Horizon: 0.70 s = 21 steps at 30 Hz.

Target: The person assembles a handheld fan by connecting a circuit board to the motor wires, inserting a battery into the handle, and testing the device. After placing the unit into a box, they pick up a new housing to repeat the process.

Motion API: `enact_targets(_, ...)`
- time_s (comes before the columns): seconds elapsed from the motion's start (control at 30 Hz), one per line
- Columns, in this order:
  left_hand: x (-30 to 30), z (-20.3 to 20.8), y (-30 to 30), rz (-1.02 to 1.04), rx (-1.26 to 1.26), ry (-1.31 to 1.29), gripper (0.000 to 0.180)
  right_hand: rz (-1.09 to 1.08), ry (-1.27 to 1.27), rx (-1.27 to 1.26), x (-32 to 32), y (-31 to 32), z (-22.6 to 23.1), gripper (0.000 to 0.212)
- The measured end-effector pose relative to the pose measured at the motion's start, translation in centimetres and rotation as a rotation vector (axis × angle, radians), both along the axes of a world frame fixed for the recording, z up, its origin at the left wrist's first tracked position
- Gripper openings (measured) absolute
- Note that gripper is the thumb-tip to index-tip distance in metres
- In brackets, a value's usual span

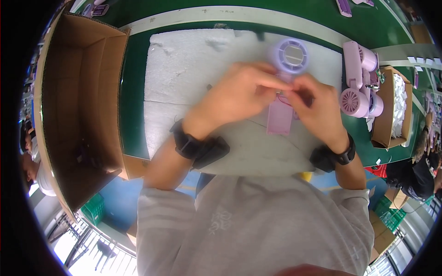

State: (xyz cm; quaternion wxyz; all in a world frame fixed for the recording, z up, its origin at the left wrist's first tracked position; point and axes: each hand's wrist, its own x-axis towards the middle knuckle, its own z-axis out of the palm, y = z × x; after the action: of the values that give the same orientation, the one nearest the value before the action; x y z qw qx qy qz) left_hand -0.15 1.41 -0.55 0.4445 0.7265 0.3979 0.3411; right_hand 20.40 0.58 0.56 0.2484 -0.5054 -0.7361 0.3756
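A small handheld fan (293,55) with a round lilac head and an open pink handle (278,120) lies on the white foam sheet (184,60). Reddish wires (284,100) show where the handle meets the neck. Over that neck, the fingertips of my left hand (246,92) are pinched together, slightly blurred. My right hand (317,103) comes from the other side, its thumb and forefinger closed against the left fingertips. Whatever is between the fingers is too small and covered to make out. Both wrists wear black bands.
A large open cardboard box (78,92) stands at the left. To the right, several pink fan bodies (354,101) are piled beside a small carton (391,108) of white pieces. The green bench (133,115) borders the foam, with a pale rail (207,13) along its far side.
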Motion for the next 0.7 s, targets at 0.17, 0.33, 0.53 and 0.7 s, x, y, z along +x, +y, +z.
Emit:
enact_targets(0.17,-0.6,0.0,0.0,0.023,0.01,0.026,0.041,0.145,-0.022,-0.015,0.7,0.3,0.6,0.024)
enact_targets(0.33,-1.5,0.1,0.4,0.017,-0.029,-0.018,0.043,0.161,0.042,0.182,0.4,0.5,0.8,0.028)
enact_targets(0.53,-1.6,-0.2,0.4,0.006,-0.147,-0.102,0.042,0.169,-0.245,0.504,2.1,1.2,1.8,0.025)
enact_targets(0.7,-1.2,-0.1,0.0,0.058,-0.185,-0.13,0.038,0.169,-0.182,0.382,2.6,0.1,1.5,0.02)
